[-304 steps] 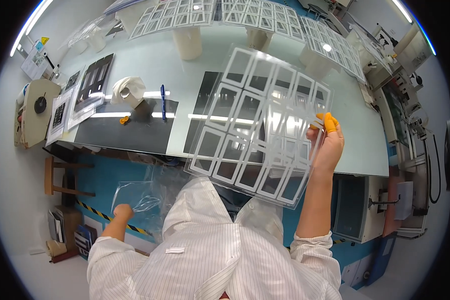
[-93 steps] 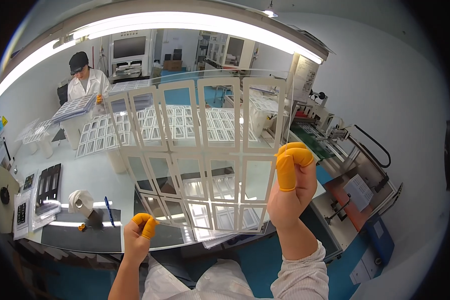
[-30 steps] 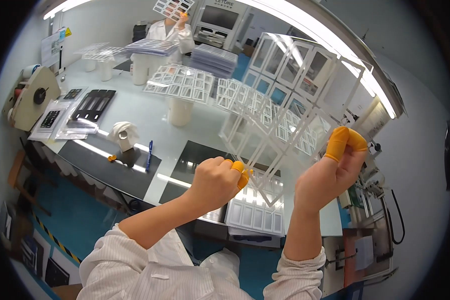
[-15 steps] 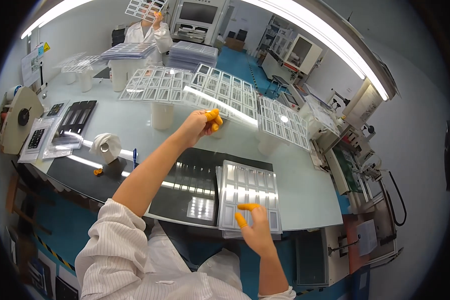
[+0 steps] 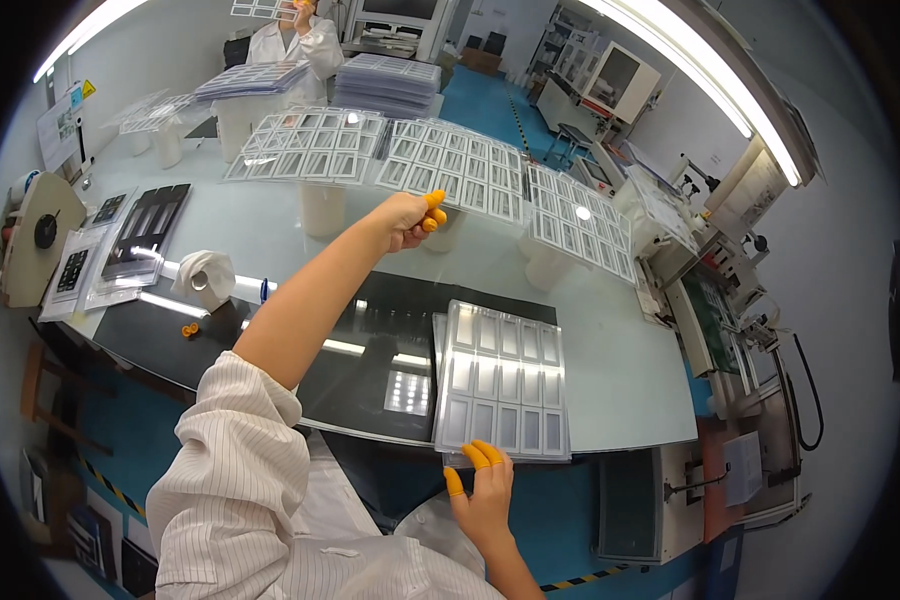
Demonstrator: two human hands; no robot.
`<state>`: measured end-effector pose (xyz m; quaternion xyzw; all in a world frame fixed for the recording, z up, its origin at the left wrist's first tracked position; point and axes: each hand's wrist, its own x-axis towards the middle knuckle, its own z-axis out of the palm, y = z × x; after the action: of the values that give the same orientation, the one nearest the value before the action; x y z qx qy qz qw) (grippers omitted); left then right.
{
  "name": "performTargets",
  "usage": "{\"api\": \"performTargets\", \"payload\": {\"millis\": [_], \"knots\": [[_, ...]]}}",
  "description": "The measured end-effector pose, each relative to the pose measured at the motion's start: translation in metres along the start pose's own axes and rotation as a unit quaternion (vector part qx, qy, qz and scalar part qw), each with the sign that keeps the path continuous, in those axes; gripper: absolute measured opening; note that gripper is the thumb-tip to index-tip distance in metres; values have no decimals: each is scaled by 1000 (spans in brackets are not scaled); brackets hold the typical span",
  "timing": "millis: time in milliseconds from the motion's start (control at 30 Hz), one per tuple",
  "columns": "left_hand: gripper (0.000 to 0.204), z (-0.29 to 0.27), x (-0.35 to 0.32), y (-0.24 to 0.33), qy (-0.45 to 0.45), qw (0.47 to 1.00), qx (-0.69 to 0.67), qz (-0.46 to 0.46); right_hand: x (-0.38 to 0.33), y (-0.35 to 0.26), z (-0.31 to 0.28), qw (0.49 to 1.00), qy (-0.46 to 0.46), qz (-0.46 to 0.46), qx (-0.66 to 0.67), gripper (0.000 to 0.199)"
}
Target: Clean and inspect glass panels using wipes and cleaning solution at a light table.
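Observation:
My left hand (image 5: pixel 410 220), with orange finger cots, reaches forward. It is closed on the near edge of a clear sheet printed with white-edged rectangular frames (image 5: pixel 460 165). That sheet rests on a white cylindrical stand (image 5: pixel 442 232). Close to my body, my right hand (image 5: pixel 485 497) has its fingers stretched out, also in orange cots. Its fingertips are at the near edge of a stack of similar sheets (image 5: pixel 500 375), which lies partly on a black mat (image 5: pixel 370 340). Whether those fingertips press on the stack, I cannot tell.
Framed sheets on white stands flank mine at left (image 5: pixel 310 145) and right (image 5: pixel 580 220). Further left are a white tissue roll (image 5: pixel 206 278), loose orange finger cots (image 5: pixel 190 329), a black slotted panel (image 5: pixel 148 232) and a dispenser (image 5: pixel 38 235). A co-worker (image 5: pixel 295 45) holds a sheet behind tall stacks (image 5: pixel 385 85).
The sheet at my left hand was tilted up and now lies flatter on its stand. My right hand has drawn back from the top of the stack to its near edge.

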<state>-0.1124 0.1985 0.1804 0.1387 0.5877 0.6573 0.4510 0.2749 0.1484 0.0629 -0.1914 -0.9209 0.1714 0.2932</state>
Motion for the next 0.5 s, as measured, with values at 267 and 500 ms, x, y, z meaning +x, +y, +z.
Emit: {"api": "performTargets", "payload": {"millis": [267,500], "knots": [[34,2,7,-4,-13,1000,-22,15,20,-5,33,994,-14,-13,-112,41],[33,-3,4,1,-17,1000,11,-9,25,-10,29,992,-18,-19,-124,34]]}}
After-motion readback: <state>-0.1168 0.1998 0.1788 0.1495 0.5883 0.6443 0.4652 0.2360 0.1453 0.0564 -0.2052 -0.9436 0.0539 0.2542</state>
